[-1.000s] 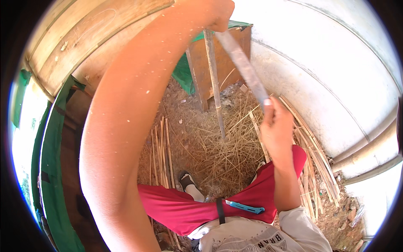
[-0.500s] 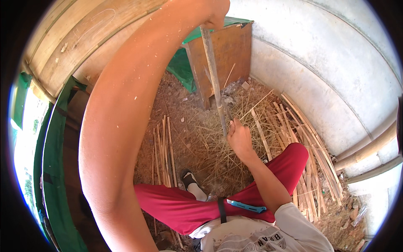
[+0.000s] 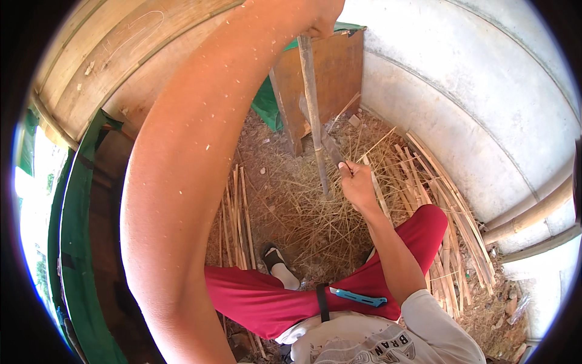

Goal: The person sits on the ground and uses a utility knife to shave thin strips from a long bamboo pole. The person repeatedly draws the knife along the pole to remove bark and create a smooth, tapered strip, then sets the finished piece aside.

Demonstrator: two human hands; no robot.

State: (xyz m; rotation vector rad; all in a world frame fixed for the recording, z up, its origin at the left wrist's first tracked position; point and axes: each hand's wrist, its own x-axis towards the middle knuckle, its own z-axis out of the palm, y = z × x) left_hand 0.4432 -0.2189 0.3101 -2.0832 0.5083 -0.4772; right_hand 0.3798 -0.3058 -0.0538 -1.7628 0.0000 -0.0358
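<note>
My left hand (image 3: pixel 326 17), partly cut off by the top edge, is closed around the upper end of a long bamboo strip (image 3: pixel 311 91). The strip hangs down steeply, its lower end above the straw-covered ground. Around the handle of a knife, my right hand (image 3: pixel 359 187) is closed, thumb along the near end. The knife's dark flat blade (image 3: pixel 331 149) reaches up and left to the strip's lower half and appears to touch it. On my lap, over the red trousers, rests a blue utility knife (image 3: pixel 359 297).
Split bamboo strips (image 3: pixel 451 224) lie in a pile to the right, and a smaller bundle (image 3: pixel 238 212) lies left. Thin shavings (image 3: pixel 315 227) cover the ground between. A brown wooden box (image 3: pixel 339 73) stands ahead beside a pale wall (image 3: pixel 448 109).
My right hand has moved slightly right, and the knife's blade now shows more clearly across the strip. My left hand and the strip's top have shifted a little right.
</note>
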